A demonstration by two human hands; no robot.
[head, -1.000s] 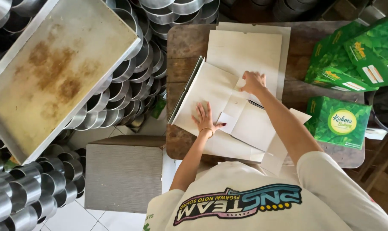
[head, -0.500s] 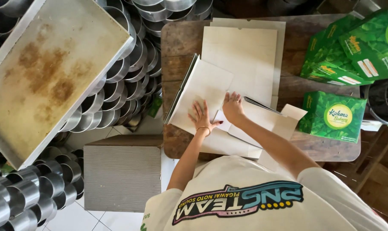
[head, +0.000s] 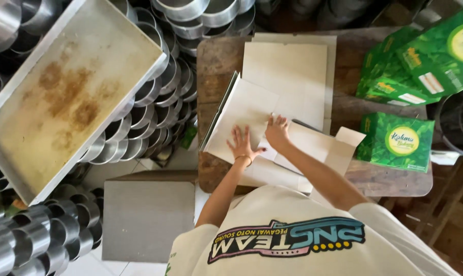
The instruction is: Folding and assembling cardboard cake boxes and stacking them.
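My left hand [head: 243, 144] lies flat with fingers spread on a white unfolded cardboard box blank [head: 241, 110] on the wooden table [head: 218, 61]. My right hand [head: 277, 132] is close beside it, fingers pressed down on a folded panel of the same blank. One flap [head: 344, 145] of the blank sticks out to the right. A thin bracelet circles my left wrist. Neither hand grips anything. Behind the blank lies a stack of flat white cardboard sheets [head: 287, 71].
A finished green box [head: 395, 142] stands on the table's right, with more green boxes [head: 420, 61] piled behind it. A stained metal baking tray [head: 63, 97] rests on several round metal moulds [head: 155, 107] at left. A grey slab [head: 147, 217] sits near my left elbow.
My right hand has come back from the blank's far edge to beside my left hand, folding a panel toward me. The left hand has stayed pressed on the blank.
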